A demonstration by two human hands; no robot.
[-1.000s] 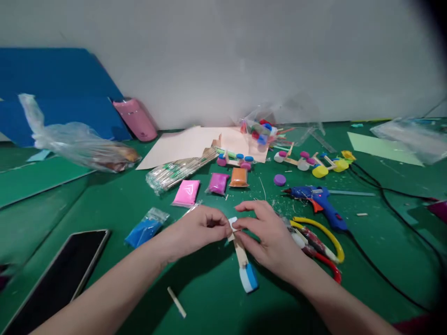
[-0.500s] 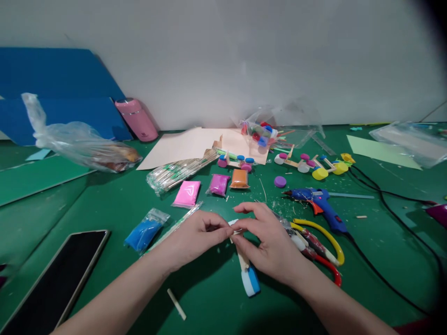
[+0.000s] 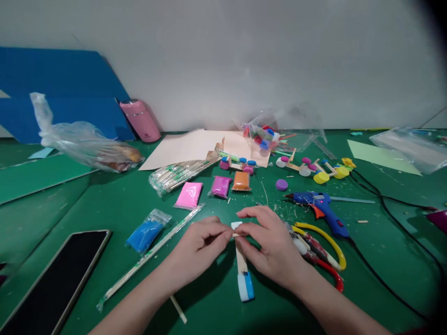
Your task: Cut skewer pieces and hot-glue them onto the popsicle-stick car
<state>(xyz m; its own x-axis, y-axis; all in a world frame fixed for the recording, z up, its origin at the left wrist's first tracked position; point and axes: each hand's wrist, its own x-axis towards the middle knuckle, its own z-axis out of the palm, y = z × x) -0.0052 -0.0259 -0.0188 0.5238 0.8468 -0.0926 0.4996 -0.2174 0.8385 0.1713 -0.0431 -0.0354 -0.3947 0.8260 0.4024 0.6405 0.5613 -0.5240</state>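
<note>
Over the green table my left hand [image 3: 204, 246] and my right hand [image 3: 270, 242] meet fingertip to fingertip. Between them, pinched by both, is a short thin wooden stick [image 3: 239, 235]. Directly under the fingers lies a flat craft stick [image 3: 240, 259]. A white and blue piece [image 3: 246, 286] is at its near end, and a white piece [image 3: 236, 225] shows at its far end, partly covered by my fingers. Another short stick [image 3: 179, 309] rests beside my left forearm.
Pliers [image 3: 337, 246] and a blue glue gun [image 3: 319, 201] with a cord lie on the right. Small wheeled models [image 3: 303, 166], clay packets [image 3: 188, 194] and bundled sticks [image 3: 185, 173] stand farther back. A phone [image 3: 57, 279] and a wrapped stick pack [image 3: 150, 253] are left.
My hands stay together, and the thin stick between the fingertips now lies more level. My left forearm has shifted right, showing more of the wrapped stick pack. The view has moved slightly.
</note>
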